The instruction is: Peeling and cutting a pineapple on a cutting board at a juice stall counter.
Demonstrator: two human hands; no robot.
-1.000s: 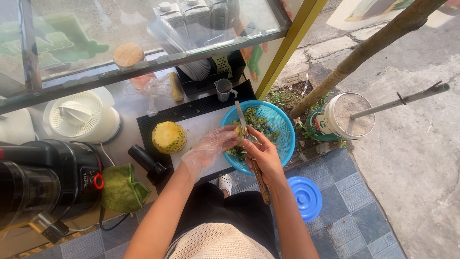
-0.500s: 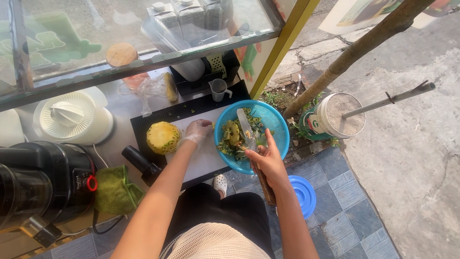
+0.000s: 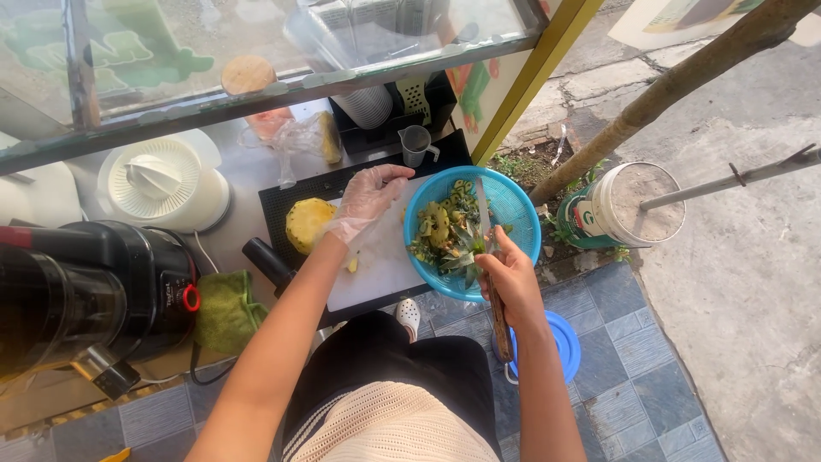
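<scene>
Far left on the bench (image 3: 248, 175): black juicer machine (image 3: 81, 295), white citrus press (image 3: 162, 184), green cloth (image 3: 224, 310) at the bench's front edge. Peeled pineapple (image 3: 310, 224) stands on the black tray (image 3: 282, 201), just left of the white cutting board (image 3: 380, 265); the board's front edge reaches the bench edge. Left hand (image 3: 368, 201) in a clear glove, fingers loosely spread, grasping nothing, fingertips at the near-left rim of the blue basket (image 3: 517, 210). The basket overhangs the board's right side and the bench corner and holds green-yellow pineapple peelings (image 3: 449, 235). Right hand (image 3: 506, 278) is clenched on a wooden-handled knife (image 3: 489, 257), blade lying across the peelings inside the basket. Right of the basket: yellow post (image 3: 534, 77), then open tiled floor with a blue lid (image 3: 566, 342) and a white bucket (image 3: 633, 205).
</scene>
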